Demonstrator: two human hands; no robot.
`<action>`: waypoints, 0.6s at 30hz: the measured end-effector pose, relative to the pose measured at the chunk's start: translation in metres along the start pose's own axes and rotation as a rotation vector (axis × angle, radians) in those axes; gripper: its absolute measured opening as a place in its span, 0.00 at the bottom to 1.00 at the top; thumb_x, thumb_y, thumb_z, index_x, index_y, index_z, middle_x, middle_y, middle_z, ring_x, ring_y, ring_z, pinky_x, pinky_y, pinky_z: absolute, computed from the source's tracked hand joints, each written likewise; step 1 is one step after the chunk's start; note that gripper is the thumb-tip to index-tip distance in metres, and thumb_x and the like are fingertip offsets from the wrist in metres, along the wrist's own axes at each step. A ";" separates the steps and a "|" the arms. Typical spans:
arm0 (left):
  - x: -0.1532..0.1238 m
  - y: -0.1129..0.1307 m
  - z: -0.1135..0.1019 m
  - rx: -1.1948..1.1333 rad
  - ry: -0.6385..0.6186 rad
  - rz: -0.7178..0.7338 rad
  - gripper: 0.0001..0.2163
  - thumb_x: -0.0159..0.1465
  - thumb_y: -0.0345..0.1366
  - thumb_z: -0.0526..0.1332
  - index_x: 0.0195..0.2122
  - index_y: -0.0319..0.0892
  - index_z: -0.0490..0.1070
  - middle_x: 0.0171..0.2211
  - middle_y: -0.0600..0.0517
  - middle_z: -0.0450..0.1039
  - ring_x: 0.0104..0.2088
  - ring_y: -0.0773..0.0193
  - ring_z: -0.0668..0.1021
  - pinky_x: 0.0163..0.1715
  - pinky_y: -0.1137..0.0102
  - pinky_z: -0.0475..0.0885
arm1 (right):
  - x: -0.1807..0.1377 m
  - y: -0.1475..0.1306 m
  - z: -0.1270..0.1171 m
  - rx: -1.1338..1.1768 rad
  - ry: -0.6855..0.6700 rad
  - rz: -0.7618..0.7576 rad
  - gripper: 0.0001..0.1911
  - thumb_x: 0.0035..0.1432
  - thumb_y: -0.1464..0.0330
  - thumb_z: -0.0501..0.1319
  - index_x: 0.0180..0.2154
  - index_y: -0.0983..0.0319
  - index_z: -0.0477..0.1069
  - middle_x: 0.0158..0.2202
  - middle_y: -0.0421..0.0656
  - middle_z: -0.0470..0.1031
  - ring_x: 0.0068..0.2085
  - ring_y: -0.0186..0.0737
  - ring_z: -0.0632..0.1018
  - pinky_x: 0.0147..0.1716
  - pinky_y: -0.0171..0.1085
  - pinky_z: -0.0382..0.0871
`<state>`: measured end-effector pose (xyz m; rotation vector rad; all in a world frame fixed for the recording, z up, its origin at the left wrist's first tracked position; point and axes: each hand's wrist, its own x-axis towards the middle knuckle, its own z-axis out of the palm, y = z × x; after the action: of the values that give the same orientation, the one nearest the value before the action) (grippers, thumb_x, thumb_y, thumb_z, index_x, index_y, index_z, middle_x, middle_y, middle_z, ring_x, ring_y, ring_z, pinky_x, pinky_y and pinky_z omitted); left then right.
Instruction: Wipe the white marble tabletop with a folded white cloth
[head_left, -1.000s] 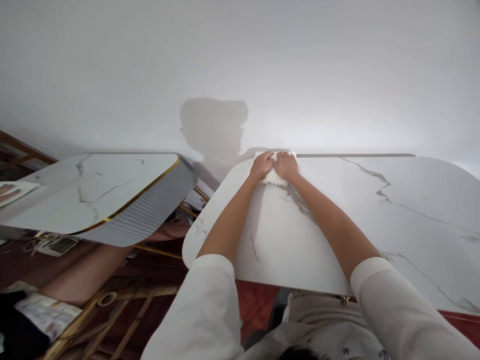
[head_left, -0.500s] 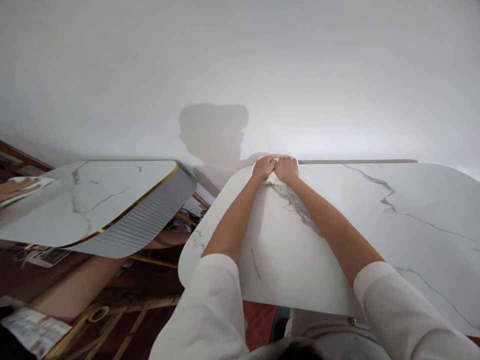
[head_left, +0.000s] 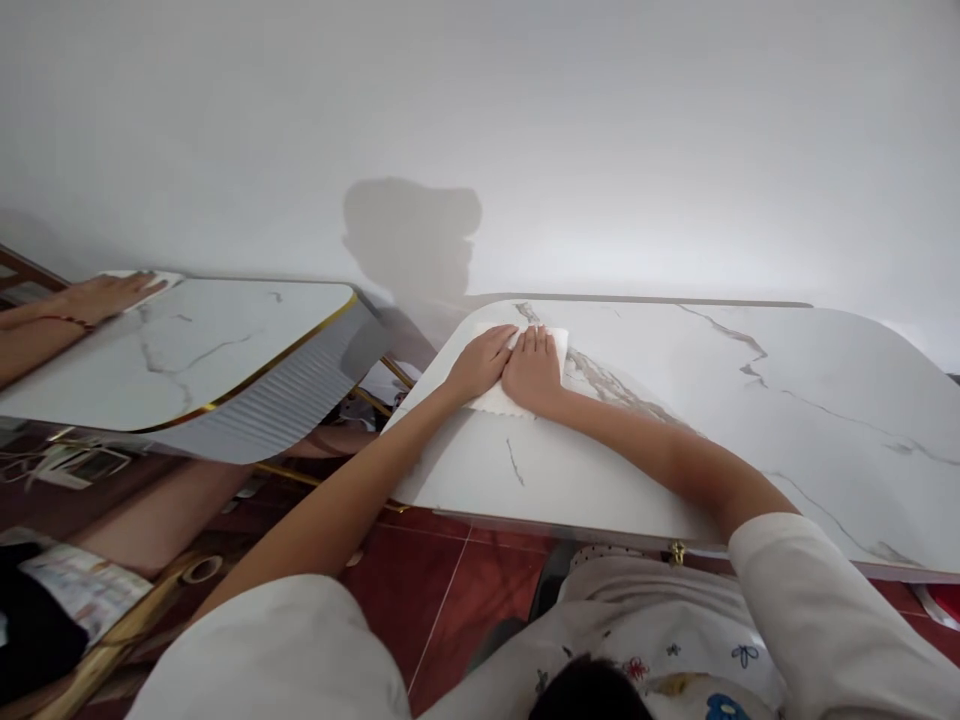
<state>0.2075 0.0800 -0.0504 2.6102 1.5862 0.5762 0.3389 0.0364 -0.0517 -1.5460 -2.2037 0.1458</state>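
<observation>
A white cloth [head_left: 499, 400] with a scalloped edge lies spread on the white marble-patterned tabletop [head_left: 750, 400], near its left end. My left hand [head_left: 482, 360] presses on the cloth, its fingers stretched out flat toward the right. Beside it, touching it, my right hand [head_left: 534, 372] lies flat on the same cloth with its fingers pointing toward the wall. Both palms face down, so their undersides are hidden. Grey-brown veining runs across the tabletop just right of the cloth.
Left of a gap stands a second marble-patterned table [head_left: 240, 350] with gold trim and a ribbed side. A co-worker's hand [head_left: 124, 290] rests there on another white cloth [head_left: 171, 280]. Behind both tables rises a white wall [head_left: 637, 150]. The floor [head_left: 435, 580] is red tile.
Both my hands have come back from the wall-side edge toward me and slightly left, with the cloth beneath them. The co-worker's hand has moved toward the wall and right.
</observation>
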 end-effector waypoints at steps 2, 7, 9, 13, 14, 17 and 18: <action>-0.025 0.003 -0.007 0.023 -0.008 -0.014 0.25 0.64 0.40 0.42 0.59 0.36 0.62 0.61 0.44 0.63 0.61 0.58 0.65 0.63 0.63 0.57 | -0.018 -0.015 -0.003 0.011 -0.023 -0.016 0.31 0.63 0.72 0.42 0.62 0.86 0.49 0.65 0.66 0.50 0.67 0.57 0.51 0.64 0.51 0.40; -0.075 0.009 -0.018 0.055 -0.021 -0.054 0.27 0.64 0.42 0.41 0.60 0.37 0.61 0.62 0.45 0.61 0.62 0.58 0.63 0.64 0.62 0.54 | -0.053 -0.043 -0.005 0.018 -0.041 -0.026 0.30 0.64 0.70 0.42 0.62 0.85 0.50 0.65 0.66 0.51 0.66 0.60 0.53 0.64 0.53 0.43; -0.088 0.014 -0.020 0.058 -0.016 -0.066 0.27 0.64 0.43 0.41 0.60 0.37 0.61 0.62 0.44 0.62 0.62 0.58 0.63 0.64 0.62 0.55 | -0.064 -0.048 -0.006 0.019 -0.044 -0.042 0.30 0.64 0.70 0.42 0.62 0.85 0.50 0.65 0.66 0.52 0.66 0.60 0.54 0.64 0.53 0.44; -0.107 0.035 -0.019 0.057 -0.004 -0.093 0.27 0.63 0.42 0.42 0.60 0.39 0.61 0.62 0.46 0.62 0.62 0.58 0.63 0.64 0.62 0.55 | -0.088 -0.045 -0.016 0.031 -0.073 -0.077 0.31 0.63 0.70 0.42 0.62 0.84 0.51 0.65 0.63 0.52 0.66 0.58 0.53 0.64 0.53 0.43; -0.110 0.042 -0.018 0.056 -0.002 -0.100 0.26 0.63 0.41 0.43 0.60 0.40 0.61 0.62 0.47 0.62 0.62 0.58 0.63 0.64 0.61 0.55 | -0.095 -0.042 -0.019 0.041 -0.084 -0.082 0.31 0.63 0.70 0.42 0.62 0.84 0.50 0.65 0.63 0.51 0.66 0.58 0.53 0.64 0.52 0.43; -0.116 0.068 -0.011 0.048 0.007 -0.117 0.26 0.63 0.40 0.44 0.61 0.40 0.62 0.62 0.47 0.61 0.63 0.57 0.63 0.64 0.60 0.55 | -0.116 -0.028 -0.031 0.046 -0.118 -0.100 0.32 0.63 0.69 0.44 0.63 0.85 0.50 0.66 0.64 0.50 0.67 0.58 0.52 0.65 0.50 0.42; -0.116 0.076 -0.007 0.043 0.010 -0.116 0.26 0.63 0.39 0.44 0.61 0.40 0.62 0.62 0.48 0.61 0.63 0.56 0.63 0.64 0.59 0.55 | -0.121 -0.021 -0.034 0.039 -0.119 -0.106 0.32 0.63 0.69 0.44 0.63 0.84 0.50 0.66 0.64 0.50 0.67 0.58 0.52 0.65 0.50 0.42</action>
<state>0.2223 -0.0579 -0.0611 2.5266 1.7580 0.5549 0.3682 -0.0881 -0.0498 -1.4293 -2.3544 0.2523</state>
